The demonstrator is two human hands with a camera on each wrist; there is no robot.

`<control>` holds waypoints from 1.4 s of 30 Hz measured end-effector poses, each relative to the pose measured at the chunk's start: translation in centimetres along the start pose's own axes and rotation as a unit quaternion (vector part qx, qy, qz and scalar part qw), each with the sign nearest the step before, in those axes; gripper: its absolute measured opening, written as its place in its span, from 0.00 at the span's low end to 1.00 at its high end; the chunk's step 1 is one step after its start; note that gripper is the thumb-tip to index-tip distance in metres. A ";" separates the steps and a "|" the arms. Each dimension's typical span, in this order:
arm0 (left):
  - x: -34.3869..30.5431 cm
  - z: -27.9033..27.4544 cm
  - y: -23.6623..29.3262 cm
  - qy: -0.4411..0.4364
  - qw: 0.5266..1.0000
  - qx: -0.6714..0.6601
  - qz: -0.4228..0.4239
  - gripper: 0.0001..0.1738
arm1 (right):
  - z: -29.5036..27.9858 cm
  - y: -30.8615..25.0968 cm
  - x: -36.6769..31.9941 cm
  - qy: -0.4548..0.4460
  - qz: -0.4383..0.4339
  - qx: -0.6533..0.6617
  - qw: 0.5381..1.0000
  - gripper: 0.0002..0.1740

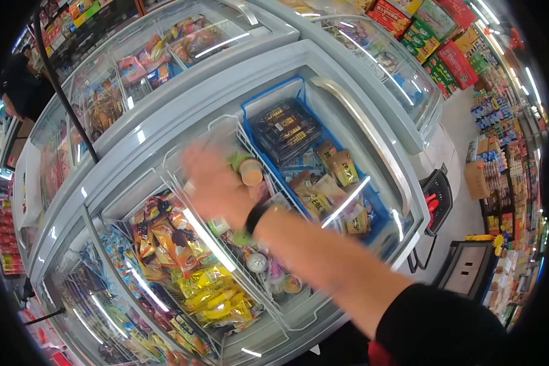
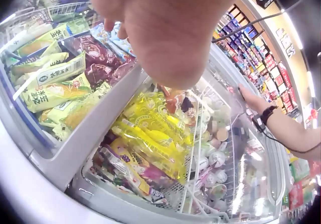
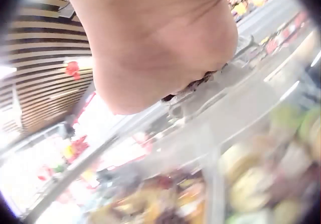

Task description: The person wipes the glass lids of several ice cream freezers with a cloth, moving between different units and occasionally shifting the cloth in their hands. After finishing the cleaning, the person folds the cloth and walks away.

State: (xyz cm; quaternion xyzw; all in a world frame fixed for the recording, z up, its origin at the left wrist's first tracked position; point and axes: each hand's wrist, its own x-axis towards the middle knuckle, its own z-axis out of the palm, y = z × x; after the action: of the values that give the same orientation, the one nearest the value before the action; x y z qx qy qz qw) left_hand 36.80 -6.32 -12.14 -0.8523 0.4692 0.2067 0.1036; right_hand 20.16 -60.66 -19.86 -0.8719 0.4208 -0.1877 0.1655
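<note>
My right hand (image 1: pixel 216 183), blurred by motion, reaches across the chest freezer. It overlaps the wire basket of ice cream cups (image 1: pixel 251 172) in the head view. In the left wrist view the right hand (image 2: pixel 255 102) appears beyond those cups, its fingers loosely extended near the freezer's frame, with nothing plainly held. The palm of the right hand (image 3: pixel 165 48) hides most of its fingers in the right wrist view. Only fingertips of my left hand (image 1: pixel 178 358) show at the bottom edge of the head view. Up close, the left hand (image 2: pixel 165 33) hangs over the packaged ices, fingers loose.
Yellow ice cream packets (image 1: pixel 216 299) fill the neighbouring basket. A blue basket (image 1: pixel 323 116) holds dark boxes (image 1: pixel 285 129) and small packets. A curved handle (image 1: pixel 372 140) runs along the freezer lid. A shopping basket (image 1: pixel 434 204) stands beyond, and a person (image 1: pixel 24 82) stands at far left.
</note>
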 end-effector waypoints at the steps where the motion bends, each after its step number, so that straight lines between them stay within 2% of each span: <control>1: 0.0 -0.2 0.2 -0.019 1.000 0.011 -0.017 0.36 | 4.1 -5.7 -2.3 -0.008 -0.031 0.090 0.995 0.56; 2: -0.2 0.1 -0.1 -0.020 0.999 0.016 -0.021 0.35 | 3.9 -11.7 -5.5 -0.036 -0.038 0.245 0.968 0.56; 3: -0.3 1.0 -0.6 -0.020 0.999 0.020 -0.025 0.35 | 5.2 -17.8 -7.0 -0.143 -0.082 0.022 0.986 0.56; 4: 0.2 0.3 -0.1 -0.018 0.999 0.026 -0.028 0.35 | 8.4 -21.6 -10.9 -0.160 -0.070 0.331 0.927 0.55; 5: 0.1 -0.1 0.6 -0.033 0.997 0.033 -0.057 0.34 | 11.6 -24.6 -14.3 -0.103 -0.112 0.323 0.934 0.57; 6: 0.4 -0.4 0.4 -0.031 0.998 0.045 -0.033 0.33 | 13.8 -26.3 -16.5 -0.050 -0.151 0.315 0.936 0.58; 7: 0.3 -0.1 -0.2 -0.036 0.998 0.056 -0.012 0.33 | 13.4 -25.7 -16.7 -0.085 -0.130 0.335 0.930 0.56; 8: -0.1 0.4 -0.7 -0.042 0.997 0.064 0.005 0.32 | 12.0 -23.7 -16.6 -0.124 -0.111 0.354 0.920 0.54; 9: -0.1 0.5 -1.1 -0.043 0.997 0.066 0.011 0.32 | 7.1 -19.8 -15.2 -0.108 -0.088 0.393 0.909 0.54; 10: -0.2 0.2 -0.9 -0.050 0.996 0.076 0.011 0.32 | 4.3 -16.3 -12.6 -0.143 -0.084 0.264 0.950 0.49; 11: 0.1 -0.2 -0.6 -0.054 0.995 0.084 0.011 0.32 | 2.8 -11.3 -11.6 0.009 -0.096 0.297 0.950 0.45; 12: 0.3 -0.5 -0.2 -0.057 0.994 0.089 0.012 0.32 | 0.2 -5.8 -9.2 -0.004 -0.036 0.290 0.956 0.43; 13: -0.6 -0.6 0.3 -0.033 0.998 0.057 -0.008 0.32 | 2.5 -5.1 -9.8 0.097 -0.138 0.223 0.960 0.44; 14: -0.9 0.5 -0.1 0.004 0.999 0.040 -0.002 0.33 | -2.8 0.6 -7.8 0.009 0.000 0.156 0.988 0.47; 15: -0.5 2.4 -0.5 0.044 0.999 0.023 0.004 0.34 | -8.1 6.3 -5.9 -0.121 0.134 0.028 0.983 0.50; 16: -0.4 3.5 -1.0 0.084 0.996 0.007 0.011 0.36 | -13.5 11.9 -4.0 -0.262 0.215 -0.096 0.936 0.53; 18: -0.2 3.0 -1.1 0.061 0.998 0.001 0.007 0.34 | -15.8 16.4 -7.9 -0.057 0.300 -0.094 0.948 0.38; 20: -0.1 4.0 -2.3 0.067 0.997 0.018 0.018 0.37 | -13.5 21.7 -10.7 0.035 0.317 -0.158 0.935 0.43; 21: 0.0 2.9 -1.8 0.041 0.999 0.004 0.014 0.36 | -11.6 24.0 -11.7 0.080 0.322 -0.188 0.924 0.45; 22: 0.1 2.3 -1.2 0.042 0.999 0.000 0.012 0.35 | -10.3 24.5 -12.1 0.126 0.327 -0.218 0.911 0.48; 23: 0.2 1.7 -0.6 0.043 0.999 -0.003 0.011 0.35 | -9.0 22.2 -11.8 0.109 0.301 -0.211 0.924 0.49; 25: 0.0 1.8 -0.5 0.053 0.999 0.000 0.006 0.36 | -5.0 12.4 -10.4 0.079 0.253 -0.197 0.944 0.51; 26: 0.0 1.9 -0.5 0.053 0.999 -0.008 0.005 0.36 | -2.8 5.9 -10.2 0.059 0.189 -0.164 0.966 0.51; 27: 0.1 1.9 -0.5 0.051 0.999 -0.015 0.005 0.36 | 0.1 -0.9 -9.6 0.040 0.162 -0.128 0.978 0.50; 28: 0.0 2.0 -0.7 0.049 0.999 -0.022 0.004 0.36 | 2.4 -7.2 -10.8 0.044 0.087 -0.047 0.994 0.51; 29: -0.1 2.4 -1.1 0.048 0.999 -0.017 0.008 0.36 | 3.9 -13.4 -11.8 -0.023 0.049 0.029 0.998 0.52; 30: -0.2 2.6 -1.2 0.048 0.999 -0.015 0.006 0.36 | 7.1 -18.9 -14.0 -0.036 -0.004 0.079 0.996 0.54; 32: -0.2 2.8 -1.3 0.050 0.999 -0.012 0.004 0.37 | 7.4 -27.7 -18.7 -0.168 -0.124 0.111 0.972 0.56; 33: -0.3 2.5 -1.3 0.036 0.999 -0.015 0.004 0.37 | 9.4 -29.4 -22.6 -0.105 -0.160 0.172 0.966 0.56; 36: -0.4 2.6 -1.6 0.055 0.998 -0.012 0.023 0.36 | 5.8 -24.2 -22.1 -0.217 -0.098 0.250 0.939 0.56; 37: -0.4 2.7 -1.8 0.057 0.998 -0.011 0.032 0.36 | 5.2 -20.6 -22.0 -0.081 -0.111 0.172 0.975 0.48; 39: -0.5 2.8 -2.3 0.061 0.997 -0.010 0.045 0.36 | 1.2 -9.2 -19.3 -0.021 -0.010 0.052 0.998 0.44; 41: -0.5 2.8 -2.3 0.064 0.997 -0.019 0.043 0.36 | -1.2 6.1 -18.1 0.102 0.010 -0.146 0.984 0.46; 42: -0.4 2.7 -2.4 0.064 0.997 -0.022 0.044 0.36 | -4.8 8.3 -16.0 0.028 0.207 -0.167 0.963 0.48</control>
State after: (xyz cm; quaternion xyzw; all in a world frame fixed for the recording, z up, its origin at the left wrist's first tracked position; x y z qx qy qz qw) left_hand 37.88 -3.70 -14.42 -0.8445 0.5069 0.1668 0.0452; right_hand 3.20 -53.43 -22.39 -0.7753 0.6222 -0.1005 0.0407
